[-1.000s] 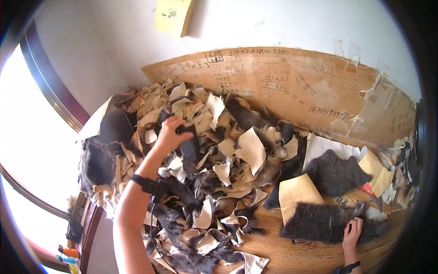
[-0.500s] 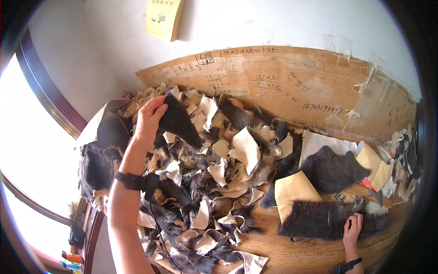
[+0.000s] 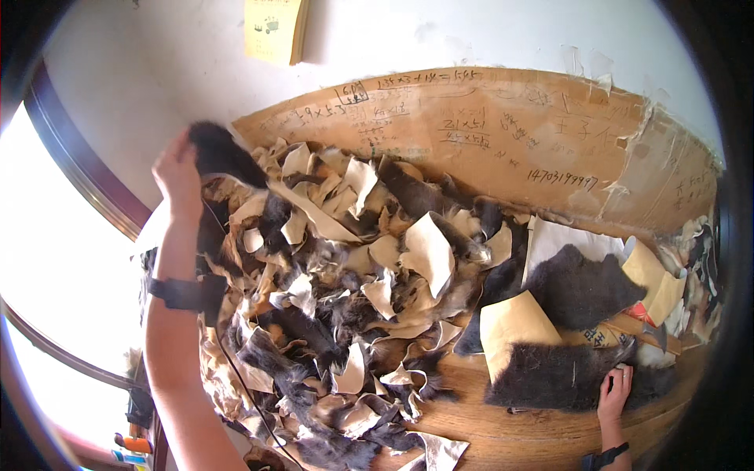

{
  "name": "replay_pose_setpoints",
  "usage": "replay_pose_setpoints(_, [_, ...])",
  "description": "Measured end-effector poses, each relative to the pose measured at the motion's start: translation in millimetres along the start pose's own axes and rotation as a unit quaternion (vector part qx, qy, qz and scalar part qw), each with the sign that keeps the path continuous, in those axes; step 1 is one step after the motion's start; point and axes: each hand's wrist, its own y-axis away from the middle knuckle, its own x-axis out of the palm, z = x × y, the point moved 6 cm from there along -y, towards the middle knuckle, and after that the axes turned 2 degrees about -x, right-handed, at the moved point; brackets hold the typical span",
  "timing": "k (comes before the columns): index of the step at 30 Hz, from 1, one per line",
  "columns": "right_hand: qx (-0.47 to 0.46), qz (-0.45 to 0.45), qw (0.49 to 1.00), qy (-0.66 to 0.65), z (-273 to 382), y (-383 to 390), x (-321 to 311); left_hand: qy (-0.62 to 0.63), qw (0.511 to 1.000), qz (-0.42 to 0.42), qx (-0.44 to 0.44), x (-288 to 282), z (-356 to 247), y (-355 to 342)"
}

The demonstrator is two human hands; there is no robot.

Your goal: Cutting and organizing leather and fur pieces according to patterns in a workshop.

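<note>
My left hand (image 3: 179, 173) is raised at the far left, its fingers closed on a black fur piece (image 3: 226, 155) that slants down to the right. This scrap hangs above the left end of a heap of fur and hide scraps (image 3: 353, 282). At the lower right, my right hand (image 3: 615, 391) rests with bent fingers against a dark fur strip (image 3: 542, 377) on the wooden table (image 3: 471, 424). What its fingers hold, if anything, is hidden. Another dark fur piece (image 3: 585, 286) lies behind the strip, partly over a white sheet (image 3: 569, 235).
A cardboard panel (image 3: 471, 118) with handwriting stands behind the heap, against the wall. Yellow-brown paper (image 3: 514, 326) and a curled paper sheet (image 3: 652, 275) lie at the right. A bright window (image 3: 55, 235) borders the left. A yellow pad (image 3: 273, 30) hangs above.
My left hand has moved left and slightly up with the black fur piece, away from the middle of the heap. The right hand stays at the fur strip; the view has shifted slightly.
</note>
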Motion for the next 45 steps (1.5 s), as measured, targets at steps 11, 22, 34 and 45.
replay_pose_setpoints(11, [-0.002,0.004,1.0,-0.006,6,-7,-4,0.125,0.982,0.135,-0.047,18,-105,-26])
replay_pose_setpoints(22, [-0.026,-0.008,1.0,-0.013,15,-13,-7,-0.195,0.964,0.074,0.162,115,-17,78])
replay_pose_setpoints(34, [-0.008,-0.019,1.0,-0.018,21,-16,-11,0.266,0.756,0.541,-0.256,231,-53,279])
replay_pose_setpoints(45, [-0.014,-0.017,1.0,-0.017,11,-10,-5,0.382,0.749,0.43,-0.33,150,32,170])
